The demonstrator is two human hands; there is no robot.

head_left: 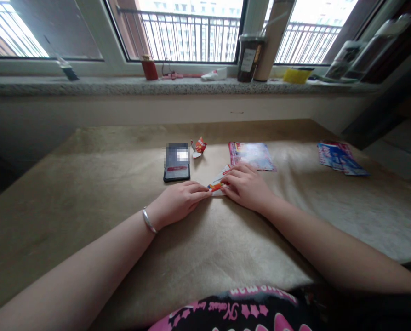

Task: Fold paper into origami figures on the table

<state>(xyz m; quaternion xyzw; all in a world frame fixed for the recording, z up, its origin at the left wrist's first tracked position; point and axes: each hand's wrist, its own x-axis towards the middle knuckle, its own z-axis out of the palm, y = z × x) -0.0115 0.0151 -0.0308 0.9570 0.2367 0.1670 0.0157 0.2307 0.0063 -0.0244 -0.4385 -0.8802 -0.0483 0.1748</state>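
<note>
A small piece of printed paper [219, 178], white with an orange and red strip, lies on the table between my hands and looks folded. My left hand [181, 200], with a silver bangle at the wrist, pinches its near left corner with the fingers together. Bent over its right side, the fingers of my right hand [245, 186] press on the paper and hide part of it. Just beyond my left hand lies a phone [177, 172] with its screen lit. A small folded red and white paper piece [199, 146] stands beside the phone.
Colourful printed sheets [252, 155] lie beyond my right hand, and several blue and red leaflets [341, 158] are fanned out farther right. On the stone windowsill [191, 86] stand a dark jar [249, 59], a red container [149, 69], a cardboard tube and a yellow item.
</note>
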